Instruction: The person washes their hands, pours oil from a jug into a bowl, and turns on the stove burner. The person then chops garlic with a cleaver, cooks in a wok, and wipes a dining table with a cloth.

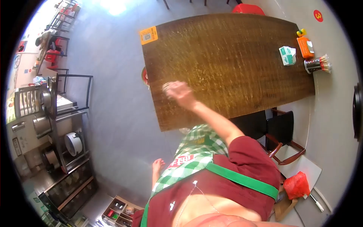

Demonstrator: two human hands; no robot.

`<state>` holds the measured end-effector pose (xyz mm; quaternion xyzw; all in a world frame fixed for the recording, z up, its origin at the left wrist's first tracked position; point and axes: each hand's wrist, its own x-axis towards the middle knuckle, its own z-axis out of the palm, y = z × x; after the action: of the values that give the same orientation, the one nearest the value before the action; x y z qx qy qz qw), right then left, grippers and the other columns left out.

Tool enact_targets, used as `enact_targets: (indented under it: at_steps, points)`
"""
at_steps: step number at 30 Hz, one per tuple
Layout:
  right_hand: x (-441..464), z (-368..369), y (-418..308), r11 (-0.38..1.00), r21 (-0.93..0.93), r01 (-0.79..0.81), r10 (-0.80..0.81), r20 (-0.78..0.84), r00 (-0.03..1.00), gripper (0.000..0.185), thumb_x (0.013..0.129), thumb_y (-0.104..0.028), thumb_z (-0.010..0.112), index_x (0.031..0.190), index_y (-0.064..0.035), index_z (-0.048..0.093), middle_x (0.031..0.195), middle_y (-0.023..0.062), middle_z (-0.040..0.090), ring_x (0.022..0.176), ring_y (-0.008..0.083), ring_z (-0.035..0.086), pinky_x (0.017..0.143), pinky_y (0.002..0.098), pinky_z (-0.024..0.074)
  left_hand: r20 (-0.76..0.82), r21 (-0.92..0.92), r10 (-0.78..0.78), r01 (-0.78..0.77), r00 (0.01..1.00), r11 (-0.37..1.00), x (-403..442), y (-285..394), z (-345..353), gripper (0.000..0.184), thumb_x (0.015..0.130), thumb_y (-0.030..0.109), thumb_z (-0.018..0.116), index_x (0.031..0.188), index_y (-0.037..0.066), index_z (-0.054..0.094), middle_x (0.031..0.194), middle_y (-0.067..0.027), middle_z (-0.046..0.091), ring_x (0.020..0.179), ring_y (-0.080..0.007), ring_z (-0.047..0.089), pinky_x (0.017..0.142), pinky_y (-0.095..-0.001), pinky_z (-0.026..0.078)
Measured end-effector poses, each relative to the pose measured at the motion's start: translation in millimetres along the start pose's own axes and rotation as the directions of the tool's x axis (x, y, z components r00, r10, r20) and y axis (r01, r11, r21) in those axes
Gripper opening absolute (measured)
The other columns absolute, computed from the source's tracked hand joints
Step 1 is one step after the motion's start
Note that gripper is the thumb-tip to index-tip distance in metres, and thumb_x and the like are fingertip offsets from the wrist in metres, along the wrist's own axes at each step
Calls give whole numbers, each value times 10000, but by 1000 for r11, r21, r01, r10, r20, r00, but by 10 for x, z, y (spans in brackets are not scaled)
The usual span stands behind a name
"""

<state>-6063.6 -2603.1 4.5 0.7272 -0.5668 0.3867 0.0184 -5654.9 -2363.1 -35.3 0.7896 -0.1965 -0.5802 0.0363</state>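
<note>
A brown wooden table [227, 64] with a worn, streaked surface fills the upper middle. Over its near left part is my right hand [179, 94], fingers bent together around something pale and small that I cannot make out; the hand is slightly blurred. My left hand [158, 165] hangs low beside the green checked apron [202, 142], fingers loosely apart with nothing visible in them. An orange card with a code [148, 35] lies on the table's far left corner. At the right end are a tissue pack [287, 55], an orange box [305, 47] and a chopstick holder [313, 66].
Dark chairs [280, 128] stand at the table's right near side. A red bag [297, 185] is at the lower right. Metal racks with pots [73, 143] line the left. Under the table's left edge, a red round object [145, 75] partly shows.
</note>
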Motion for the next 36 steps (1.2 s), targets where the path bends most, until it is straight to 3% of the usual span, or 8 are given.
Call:
enact_targets:
  at_steps: [4, 5, 9, 15, 21, 29, 33, 36]
  points:
    - [-65, -1197, 1359, 877, -340, -339, 273, -227, 935, 283, 754, 14, 431, 964, -102, 581, 993, 89, 559, 1016, 247, 489, 834, 368, 414, 9, -24, -43, 44, 999, 999, 113, 18, 30, 291, 842, 269, 505, 1056, 71, 516, 909, -60, 594, 750, -167, 595, 630, -333, 477]
    - [-122, -1547, 1662, 830, -84, -551, 497, -335, 800, 361, 712, 44, 408, 1020, -75, 554, 1025, 119, 539, 1027, 280, 482, 851, 385, 409, 8, -26, -62, 62, 998, 998, 131, 34, 26, 285, 844, 266, 503, 1052, 72, 517, 898, -57, 596, 740, -164, 596, 612, -324, 477]
    - [-858, -2017, 3185, 548, -272, -791, 618, -505, 602, 383, 665, 4, 452, 1033, -31, 548, 1110, 166, 516, 1038, 298, 487, 882, 360, 395, -63, -34, -95, 93, 994, 995, 18, 301, 228, 270, 843, 258, 507, 1033, 68, 526, 856, -44, 600, 697, -146, 593, 561, -286, 471]
    - [755, -615, 2838, 877, -293, -382, 339, -189, 922, 439, 638, -104, 515, 1071, -167, 553, 1076, 62, 559, 1012, 235, 507, 844, 380, 398, -52, -63, -77, 73, 996, 995, -171, 562, 636, 295, 842, 271, 508, 1048, 60, 522, 875, -45, 599, 719, -134, 588, 586, -272, 466]
    - [1380, 487, 1492, 976, -192, -107, 169, 341, 925, 456, 714, -188, 582, 1147, -293, 485, 1233, -37, 451, 1124, 158, 423, 938, 321, 371, -77, -96, -103, 95, 992, 991, -368, 505, 781, 296, 845, 268, 503, 1046, 53, 525, 888, -52, 599, 736, -143, 590, 591, -271, 466]
    - [463, 652, 87, 950, 296, 95, -180, 276, 944, 375, 646, -55, 539, 1013, -132, 546, 1102, 59, 521, 1099, 294, 449, 907, 475, 356, -58, -135, -66, 58, 996, 989, -230, 142, 622, 270, 835, 236, 515, 1010, 32, 538, 844, -70, 601, 690, -150, 599, 538, -278, 480]
    - [354, 280, -260, 914, 400, -69, -25, 226, 974, 330, 652, 2, 525, 941, -136, 604, 1066, 52, 565, 1052, 253, 495, 874, 405, 403, -115, -124, -62, 48, 991, 991, -223, 272, 561, 247, 826, 204, 513, 981, 15, 551, 850, -81, 605, 683, -154, 603, 566, -290, 499]
    - [449, -17, 395, 913, 366, -179, 143, 124, 982, 360, 666, 41, 470, 978, -84, 598, 1039, 123, 562, 985, 287, 510, 864, 382, 410, -111, -148, -57, 40, 992, 988, -144, 380, 566, 249, 824, 198, 503, 977, 9, 555, 867, -95, 609, 693, -156, 607, 581, -286, 499]
